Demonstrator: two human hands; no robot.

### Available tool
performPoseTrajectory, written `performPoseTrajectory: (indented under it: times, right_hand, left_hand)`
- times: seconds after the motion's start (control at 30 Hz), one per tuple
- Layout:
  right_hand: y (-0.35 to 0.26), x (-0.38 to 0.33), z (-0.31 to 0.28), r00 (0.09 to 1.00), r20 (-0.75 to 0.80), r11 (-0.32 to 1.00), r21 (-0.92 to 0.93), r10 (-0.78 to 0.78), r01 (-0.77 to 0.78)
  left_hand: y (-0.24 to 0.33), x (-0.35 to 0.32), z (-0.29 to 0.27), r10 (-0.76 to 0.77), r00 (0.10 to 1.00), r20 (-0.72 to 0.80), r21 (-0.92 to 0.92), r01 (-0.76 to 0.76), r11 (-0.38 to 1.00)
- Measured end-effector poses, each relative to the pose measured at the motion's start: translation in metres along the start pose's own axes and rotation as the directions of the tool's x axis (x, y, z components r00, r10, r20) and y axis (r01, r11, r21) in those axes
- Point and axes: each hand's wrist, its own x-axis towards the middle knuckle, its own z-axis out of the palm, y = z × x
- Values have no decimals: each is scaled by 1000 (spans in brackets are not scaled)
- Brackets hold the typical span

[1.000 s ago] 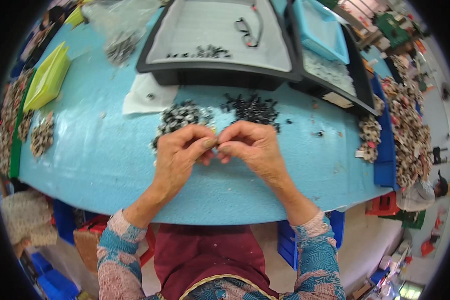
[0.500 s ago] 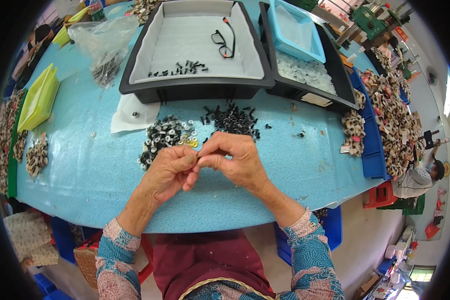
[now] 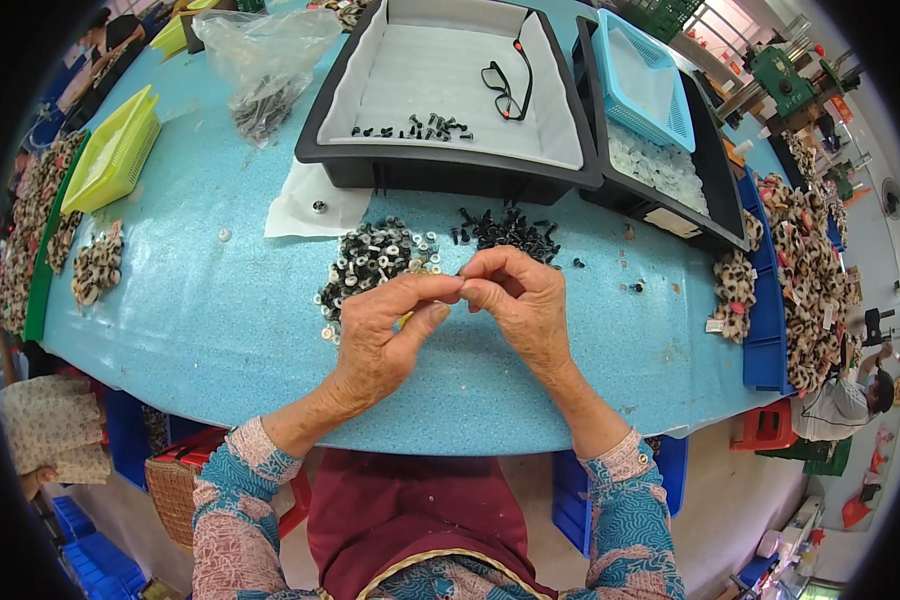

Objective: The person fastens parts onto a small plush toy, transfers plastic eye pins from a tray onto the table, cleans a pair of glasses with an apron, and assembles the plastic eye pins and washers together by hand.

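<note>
Over the blue table (image 3: 490,385), my left hand (image 3: 385,325) and my right hand (image 3: 522,305) meet at their fingertips. Both are closed in a pinch. Something tiny and dark may sit between the tips, too small to make out. Just beyond my left hand lies a heap of black and white ring-like parts (image 3: 368,262). Past my right hand is a pile of small black screw-like pieces (image 3: 515,232), partly hidden by the fingers. Several similar black pieces (image 3: 432,128) rest inside the white-lined black tray (image 3: 450,172), with black-framed glasses (image 3: 510,98) further back.
A second black bin (image 3: 705,225) holds clear pieces and a light-blue basket (image 3: 638,85). A plastic bag (image 3: 265,60), white paper (image 3: 310,205) and a yellow-green basket (image 3: 115,155) are at the left. On the right, a blue crate (image 3: 767,320) stands beside spotted plush pieces (image 3: 795,260).
The view has shifted, so the table's contents sit further right. My left hand's fingers have straightened toward the right fingertips, and the hands still meet in a pinch.
</note>
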Motion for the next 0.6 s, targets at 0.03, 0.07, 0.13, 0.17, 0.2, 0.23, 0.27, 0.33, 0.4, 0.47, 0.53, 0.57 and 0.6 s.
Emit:
performPoseTrajectory:
  times: [0.03, 0.07, 0.13, 0.17, 0.2, 0.23, 0.27, 0.33, 0.4, 0.47, 0.53, 0.57, 0.6]
  right_hand:
    - [1, 0, 1, 999, -23, 1000, 20, 23, -22]
    - [-1, 3, 0, 1000, -10, 1000, 22, -14, 14]
    - [-6, 8, -4, 998, -4, 997, 53, -59, 59]
    - [-5, 8, -7, 999, -4, 997, 61, -54, 54]
    - [-5, 8, -11, 999, 1, 996, 73, -53, 52]
    - [-5, 9, -16, 999, 6, 995, 85, -52, 51]
    - [-4, 11, -20, 998, -2, 989, 130, -65, 65]
    - [-3, 12, -23, 998, -4, 986, 153, -64, 64]
    - [-2, 11, -23, 999, -11, 986, 157, -47, 49]
    - [-3, 12, -20, 998, -12, 991, 120, -59, 60]
    - [-3, 12, -19, 998, -14, 995, 80, -65, 66]
    - [-3, 11, -18, 999, -2, 997, 69, -43, 43]
    - [-3, 11, -18, 1000, 8, 998, 54, -23, 23]
  left_hand:
    - [-1, 0, -2, -8, 1000, 1, 4, 8, 1000]
    - [-1, 2, -5, -73, 997, 1, -104, 73, 992]
    - [0, 8, -11, -144, 990, 7, -204, 142, 969]
    - [-1, 10, -15, -132, 984, -120, -174, 110, 979]
    - [-2, 12, -18, -112, 963, -244, -141, 79, 987]
    - [-2, 14, -21, -86, 928, -364, -104, 51, 993]
    - [-5, 17, -23, 2, 932, -361, 92, 34, 995]
    - [-12, 19, -30, 110, 966, -234, 290, -38, 956]
    - [-9, 20, -30, 125, 992, -15, 467, -103, 878]
    - [-16, 19, -26, 158, 986, 45, 538, -157, 828]
    - [-16, 17, -19, 180, 972, 148, 638, -233, 734]
    - [-16, 16, -18, 176, 973, 151, 638, -232, 734]
    - [-15, 15, -16, 180, 968, 173, 649, -250, 719]
